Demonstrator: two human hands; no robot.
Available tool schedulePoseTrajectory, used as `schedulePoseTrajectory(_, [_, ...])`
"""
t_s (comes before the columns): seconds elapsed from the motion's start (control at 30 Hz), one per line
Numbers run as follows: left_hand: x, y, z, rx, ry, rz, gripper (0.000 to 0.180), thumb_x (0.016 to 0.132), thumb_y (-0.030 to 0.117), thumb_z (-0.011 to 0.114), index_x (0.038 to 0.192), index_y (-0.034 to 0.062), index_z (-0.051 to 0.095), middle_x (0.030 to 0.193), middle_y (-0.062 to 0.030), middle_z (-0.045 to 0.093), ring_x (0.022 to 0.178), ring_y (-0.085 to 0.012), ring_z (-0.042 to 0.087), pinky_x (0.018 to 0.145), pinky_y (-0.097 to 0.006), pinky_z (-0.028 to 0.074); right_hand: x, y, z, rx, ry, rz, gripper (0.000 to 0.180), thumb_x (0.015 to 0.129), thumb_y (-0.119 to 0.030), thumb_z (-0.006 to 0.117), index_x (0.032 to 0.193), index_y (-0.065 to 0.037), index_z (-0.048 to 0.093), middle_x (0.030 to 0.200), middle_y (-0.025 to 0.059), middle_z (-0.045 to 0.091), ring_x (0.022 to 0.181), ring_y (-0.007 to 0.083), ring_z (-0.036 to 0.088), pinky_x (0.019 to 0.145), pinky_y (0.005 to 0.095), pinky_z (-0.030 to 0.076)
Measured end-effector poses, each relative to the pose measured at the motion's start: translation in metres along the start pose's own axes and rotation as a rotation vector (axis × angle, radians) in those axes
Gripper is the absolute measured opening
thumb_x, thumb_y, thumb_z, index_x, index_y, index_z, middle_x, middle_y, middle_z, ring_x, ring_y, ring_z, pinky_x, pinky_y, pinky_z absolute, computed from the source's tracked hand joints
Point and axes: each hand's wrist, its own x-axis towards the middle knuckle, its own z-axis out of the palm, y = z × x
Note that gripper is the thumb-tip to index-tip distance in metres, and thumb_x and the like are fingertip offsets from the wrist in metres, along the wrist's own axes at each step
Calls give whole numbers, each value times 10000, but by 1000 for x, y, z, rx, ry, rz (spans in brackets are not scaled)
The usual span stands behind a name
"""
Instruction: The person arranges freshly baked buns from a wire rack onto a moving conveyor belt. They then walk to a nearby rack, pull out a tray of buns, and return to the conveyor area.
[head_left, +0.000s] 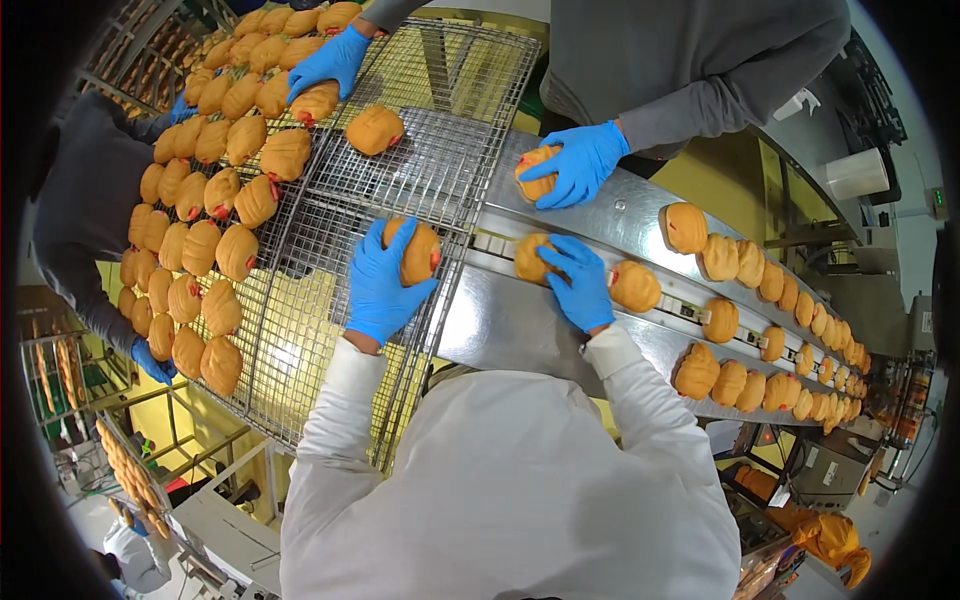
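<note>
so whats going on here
The person's left hand holds a bun at the wire rack, while the right hand touches another bun on the metal conveyor. Across from them, a co-worker's gloved hands are on two more buns. Rows of buns fill the rack's left side; further buns line the conveyor.

Bright light floods in, and there's the steel conveyor (476,345) flaring white, with a second hot spot glowing on the yellow surface (284,356) beneath the wire grid! Soft grey shadow darkens the white coat (480,480) at right; the left hand (384,288) reads crisp, while fisheye edges bend, soften and sink into black.
</note>
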Motion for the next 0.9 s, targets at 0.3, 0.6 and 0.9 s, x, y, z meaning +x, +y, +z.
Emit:
schedulePoseTrajectory(0.3, [-3,64,56,-121,-191,449,759,743,323,857,1406,81,578,1379,-201,564,1257,-397,561,1057,-506,465,-53,-75,0,142,119,66,780,753,-242,854,1478,-180,574,1605,186,393,1446,396,407,1189,508,328])
schedulePoseTrajectory(0.6, [163,-52,-37,475,353,14,671,870,361,786,1441,102,544,1480,-215,507,1370,-428,493,1147,-499,418,-20,-58,18,126,140,1,752,751,-224,855,1456,-186,599,1596,217,406,1443,421,411,1194,512,339])
schedulePoseTrajectory(0.9, [120,-79,-24,160,77,11,765,786,289,848,1431,95,487,1198,-236,585,1075,-434,601,907,-511,514,-3,-66,39,42,385,114,624,810,-137,790,1410,-140,618,1481,238,516,1356,419,498,1152,480,401])
